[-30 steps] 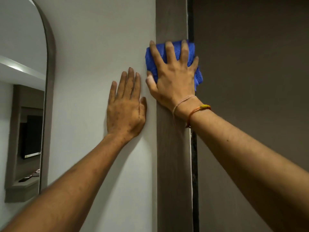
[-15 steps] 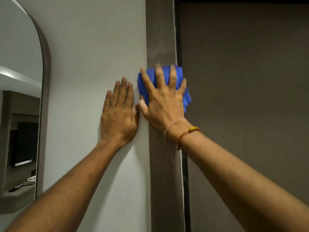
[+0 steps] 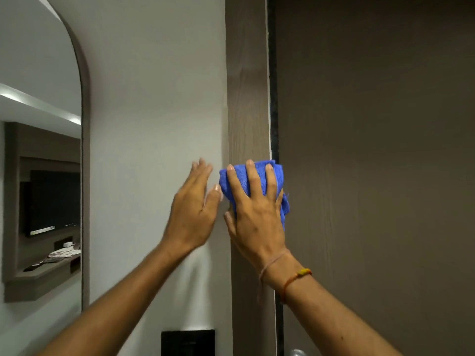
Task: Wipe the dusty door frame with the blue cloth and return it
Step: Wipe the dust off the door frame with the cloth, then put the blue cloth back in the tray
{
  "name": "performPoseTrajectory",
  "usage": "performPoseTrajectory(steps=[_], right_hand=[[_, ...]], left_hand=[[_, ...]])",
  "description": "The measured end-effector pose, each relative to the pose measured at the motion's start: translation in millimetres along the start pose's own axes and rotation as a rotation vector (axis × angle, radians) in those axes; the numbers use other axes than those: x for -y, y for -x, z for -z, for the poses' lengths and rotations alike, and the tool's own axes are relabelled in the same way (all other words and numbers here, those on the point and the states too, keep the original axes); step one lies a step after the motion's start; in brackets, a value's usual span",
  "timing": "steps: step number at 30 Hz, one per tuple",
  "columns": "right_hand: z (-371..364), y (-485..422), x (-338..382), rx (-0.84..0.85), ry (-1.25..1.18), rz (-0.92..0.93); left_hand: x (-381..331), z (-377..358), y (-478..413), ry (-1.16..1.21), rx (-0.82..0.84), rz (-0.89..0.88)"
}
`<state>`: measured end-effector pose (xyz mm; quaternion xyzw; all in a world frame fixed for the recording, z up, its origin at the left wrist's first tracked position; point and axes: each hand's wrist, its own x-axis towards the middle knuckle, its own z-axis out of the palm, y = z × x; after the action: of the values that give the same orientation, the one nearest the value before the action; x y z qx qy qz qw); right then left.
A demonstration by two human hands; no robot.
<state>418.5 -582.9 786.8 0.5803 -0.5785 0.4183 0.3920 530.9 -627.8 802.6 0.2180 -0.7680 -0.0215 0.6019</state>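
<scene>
The brown wooden door frame (image 3: 248,98) runs upright through the middle of the view. A bunched blue cloth (image 3: 257,178) is pressed flat against the frame under my right hand (image 3: 257,217), whose fingers are spread over it. My left hand (image 3: 194,211) is just left of it, in front of the white wall (image 3: 154,98), fingers straight and together, slightly blurred, holding nothing. Whether the left palm touches the wall I cannot tell.
The brown door (image 3: 372,150) fills the right side, with a metal handle (image 3: 297,352) at the bottom edge. An arched mirror (image 3: 41,176) is on the left wall. A black wall plate (image 3: 187,342) sits low beside the frame.
My right hand has slid the cloth down the frame. My left hand has come off its flat rest on the wall and shifted down beside the cloth.
</scene>
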Motion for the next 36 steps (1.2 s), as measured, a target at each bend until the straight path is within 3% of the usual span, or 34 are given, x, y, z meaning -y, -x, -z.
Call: performPoseTrajectory(steps=[3,7,11,13,15,17,19,21,27,31,36], right_hand=[[12.8,20.4,-0.6,-0.029,-0.229,-0.083],[37.8,54.6,-2.1,-0.085,-0.322,-0.097],[65.5,93.8,-18.2,-0.054,-0.339,-0.150],[85.1,127.2,-35.6,-0.009,-0.333,-0.213],[115.2,181.4,-60.1,0.059,-0.380,-0.412],[151.8,245.3,-76.9,0.088,-0.605,-0.783],[185.3,310.7,-94.5,0.000,-0.923,-1.143],[212.8,373.6,-107.0,-0.080,-1.063,-1.350],[296.3,520.5,-157.4,-0.495,-0.831,-1.726],[345.6,619.4,-204.9,-0.539,-0.698,-1.859],[407.1,754.7,-253.5,-0.465,-0.564,-2.000]], left_hand=[[-24.3,-10.2,41.1,0.172,-0.079,0.179],[-56.6,-21.0,67.4,0.499,0.191,0.405],[-85.8,-32.2,83.7,0.626,0.337,0.369],[-97.9,-42.1,98.8,0.696,0.510,0.288],[-113.1,-62.5,126.1,0.736,0.745,0.224],[-131.9,-89.7,162.9,0.765,0.965,0.168],[-158.7,-116.5,205.7,0.828,1.154,0.135],[-187.2,-141.8,249.8,0.874,1.290,0.145],[-286.7,-234.1,383.4,0.900,1.576,0.431],[-352.0,-310.7,476.8,0.807,1.747,0.759],[-425.7,-401.6,613.0,0.685,1.926,0.909]])
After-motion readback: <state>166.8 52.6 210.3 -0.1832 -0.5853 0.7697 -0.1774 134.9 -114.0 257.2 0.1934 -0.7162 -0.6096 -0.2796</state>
